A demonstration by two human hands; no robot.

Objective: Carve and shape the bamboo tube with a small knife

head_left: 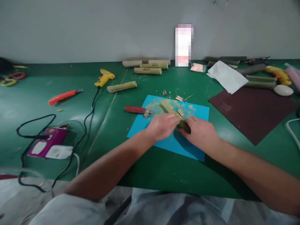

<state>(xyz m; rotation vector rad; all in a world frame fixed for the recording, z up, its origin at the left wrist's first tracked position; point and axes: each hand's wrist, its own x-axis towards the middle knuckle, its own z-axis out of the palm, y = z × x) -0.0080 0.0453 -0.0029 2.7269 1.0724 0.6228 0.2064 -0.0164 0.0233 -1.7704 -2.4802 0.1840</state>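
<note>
A split bamboo piece (169, 107) lies at a slant over a blue sheet (187, 150) strewn with pale shavings. My right hand (202, 131) is wrapped round its near end, where a dark hollow shows. Close beside it, my left hand (162, 126) is closed with the fingertips pressed together at the bamboo; what they pinch is hidden. A small pale chip (180, 112) sits by the fingertips. Left of the bamboo lies a red-handled knife (134, 109), its blade over the sheet, with a small brown piece (146, 115) near it.
Bamboo lengths (148, 71) lie along the wall. On the left are a yellow glue gun (104, 78) with a trailing cord, an orange utility knife (62, 96) and a purple power strip (52, 137). Dark sandpaper (248, 115) and white paper (226, 76) occupy the right.
</note>
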